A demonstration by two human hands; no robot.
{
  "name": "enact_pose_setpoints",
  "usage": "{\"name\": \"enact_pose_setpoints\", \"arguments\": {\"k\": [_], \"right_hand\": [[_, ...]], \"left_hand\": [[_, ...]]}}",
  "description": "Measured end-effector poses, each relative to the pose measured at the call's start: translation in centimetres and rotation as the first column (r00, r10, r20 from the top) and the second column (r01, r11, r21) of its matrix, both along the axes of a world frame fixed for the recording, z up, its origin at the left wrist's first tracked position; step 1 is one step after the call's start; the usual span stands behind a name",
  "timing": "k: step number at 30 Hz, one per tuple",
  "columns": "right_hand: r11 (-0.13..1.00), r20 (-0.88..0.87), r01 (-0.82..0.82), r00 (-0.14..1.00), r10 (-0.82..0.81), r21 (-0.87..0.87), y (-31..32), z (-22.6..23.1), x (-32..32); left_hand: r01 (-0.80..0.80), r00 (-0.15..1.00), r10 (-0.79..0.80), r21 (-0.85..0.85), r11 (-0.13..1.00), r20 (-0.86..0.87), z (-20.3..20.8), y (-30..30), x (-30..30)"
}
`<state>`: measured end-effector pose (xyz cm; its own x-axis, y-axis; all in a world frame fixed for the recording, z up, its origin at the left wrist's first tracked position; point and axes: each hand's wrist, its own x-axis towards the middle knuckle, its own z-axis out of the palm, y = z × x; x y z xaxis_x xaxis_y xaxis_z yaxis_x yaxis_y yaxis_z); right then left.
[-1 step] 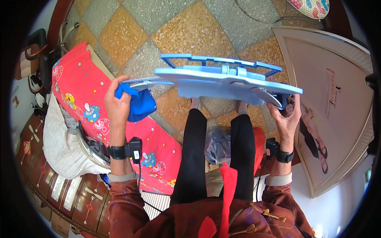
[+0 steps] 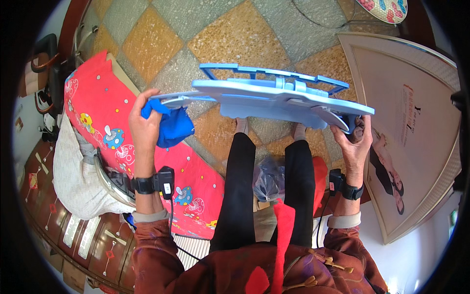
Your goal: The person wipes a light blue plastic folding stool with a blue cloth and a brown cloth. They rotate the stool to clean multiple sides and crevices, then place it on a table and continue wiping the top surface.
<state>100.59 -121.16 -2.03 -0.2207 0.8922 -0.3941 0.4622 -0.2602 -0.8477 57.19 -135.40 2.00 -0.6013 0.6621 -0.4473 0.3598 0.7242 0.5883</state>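
A light blue plastic folding stand or small table is held up in front of me, seen nearly edge-on. A darker blue frame stands out from its far side. My left hand is closed on a blue cloth, against a thin flap at the left end of the stand. At the right end, my right hand grips the edge, thumb on the near side below a pale oval piece. The right fingertips are partly hidden in shadow behind the edge.
A red mushroom-print cover lies at left beside a pale cloth. To the right leans a large framed picture. A clear plastic bag sits between my legs. The floor is tiled; a cable crosses it.
The left end of the blue stand and the cloth have shifted slightly away from me with my left hand. Both hands keep their hold.
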Motion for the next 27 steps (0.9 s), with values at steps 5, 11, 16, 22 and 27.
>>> {"name": "enact_pose_setpoints", "arguments": {"k": [5,11,16,22,27], "right_hand": [[1.000,-0.044,-0.014,0.999,0.015,0.020,0.3,-0.2,0.1],[0.994,0.023,-0.070,0.997,0.068,0.084,0.4,0.0,-0.6],[0.991,0.044,-0.047,0.998,0.042,0.126,0.2,-0.6,-1.3],[0.981,0.104,-0.052,0.994,0.033,0.186,0.8,-1.1,-1.2],[0.961,0.146,-0.033,0.989,-0.008,0.275,1.6,-1.1,-2.0]], "left_hand": [[-0.352,0.822,0.247,0.118,0.928,0.514,-0.6,0.3,-1.3],[-0.583,0.808,0.543,0.176,0.793,0.228,0.9,-0.1,-1.4],[0.268,0.883,-0.148,0.218,0.938,-0.445,4.4,3.2,5.8],[0.780,0.587,-0.622,0.156,0.606,-0.518,3.1,12.5,13.0],[0.869,0.442,-0.742,0.036,0.493,-0.504,-0.6,15.9,15.8]]}}
